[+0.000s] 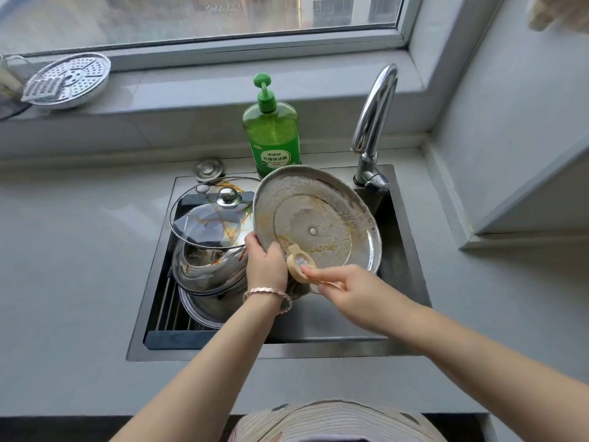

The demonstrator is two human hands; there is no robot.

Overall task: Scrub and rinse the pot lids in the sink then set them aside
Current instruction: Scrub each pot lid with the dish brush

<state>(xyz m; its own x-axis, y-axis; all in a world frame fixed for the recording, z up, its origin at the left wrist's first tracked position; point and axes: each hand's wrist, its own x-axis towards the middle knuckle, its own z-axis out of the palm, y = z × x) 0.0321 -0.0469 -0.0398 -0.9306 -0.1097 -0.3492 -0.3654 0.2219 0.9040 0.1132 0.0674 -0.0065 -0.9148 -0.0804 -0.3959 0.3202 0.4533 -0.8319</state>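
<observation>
A round steel lid [318,218] stands tilted over the sink [404,250], its soapy underside smeared with orange residue and facing me. My left hand [266,263] grips its lower left rim. My right hand [338,283] holds a cream-coloured dish brush [299,264] by the handle, index finger stretched along it, the brush head pressed against the lid's lower edge. A glass lid [210,218] with a steel knob lies on stacked steel pots [207,272] on the left side of the sink, streaked with orange.
A green dish soap pump bottle [272,129] stands behind the sink. The chrome tap [373,122] arches at the back right. A perforated steamer plate [68,79] leans on the window sill at far left. A small steel stopper [208,169] lies on the counter.
</observation>
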